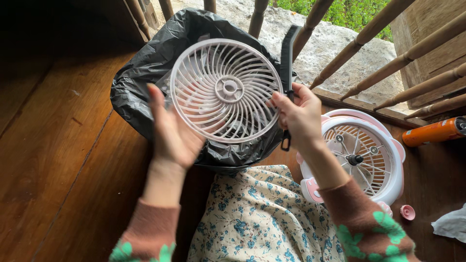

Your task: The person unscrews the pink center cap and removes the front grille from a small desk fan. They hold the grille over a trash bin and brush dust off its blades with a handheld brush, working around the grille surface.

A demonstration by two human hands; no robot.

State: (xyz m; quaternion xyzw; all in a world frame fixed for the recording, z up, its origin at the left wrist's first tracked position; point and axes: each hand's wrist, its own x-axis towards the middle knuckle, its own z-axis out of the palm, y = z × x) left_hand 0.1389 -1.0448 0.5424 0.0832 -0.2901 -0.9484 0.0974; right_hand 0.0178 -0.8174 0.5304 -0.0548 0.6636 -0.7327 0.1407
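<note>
I see a fan body (361, 157) lying on the wooden floor (58, 160). Right of it lies an orange can (434, 131); below its right edge sit a pink cap (407, 212) and a white tissue (451, 224). Behind it stands a railing (388, 63).

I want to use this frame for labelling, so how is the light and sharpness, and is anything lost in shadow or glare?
Head view: soft daylight, the fan grille and both hands sharp; the upper left corner of the wooden floor sinks into deep shadow; the stone beyond the railing is bright but not blown out; the black bag shows mild sheen.
</note>
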